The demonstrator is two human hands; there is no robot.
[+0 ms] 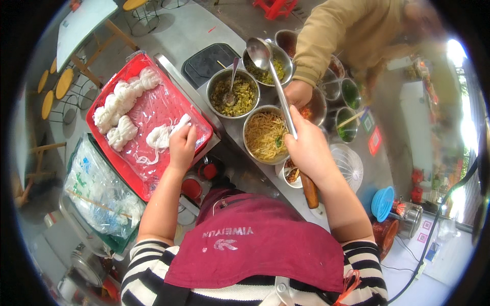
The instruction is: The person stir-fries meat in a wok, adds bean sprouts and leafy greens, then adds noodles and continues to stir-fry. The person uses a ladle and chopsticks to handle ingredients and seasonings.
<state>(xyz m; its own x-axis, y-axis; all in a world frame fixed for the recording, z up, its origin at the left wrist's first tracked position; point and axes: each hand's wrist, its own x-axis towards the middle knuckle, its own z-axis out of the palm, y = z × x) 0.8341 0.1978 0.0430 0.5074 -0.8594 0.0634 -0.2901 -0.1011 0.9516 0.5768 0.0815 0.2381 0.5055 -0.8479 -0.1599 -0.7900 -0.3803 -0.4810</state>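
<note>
My left hand [182, 147] is closed on a clump of white noodles [160, 136] over a red plastic tray [208, 132]. A few loose strands trail below that clump. More bundles of white noodles [121, 98] lie in a row along the tray's far left side, on clear plastic film. In my right hand [309, 147] is a metal ladle [282, 88] with a wooden grip [309, 191] that sticks out below my palm. The ladle's bowl points away from me, above a steel bowl of chopped greens [281, 61].
Nearby stand a steel bowl of chopped pickled vegetables [242, 95] with a spoon and one of yellowish shreds [264, 134]. Another person's hand [299, 93] reaches among the bowls. A wire strainer [346, 168] and a cup of nuts [291, 174] sit at right. Plastic-covered noodles [103, 191] lie left.
</note>
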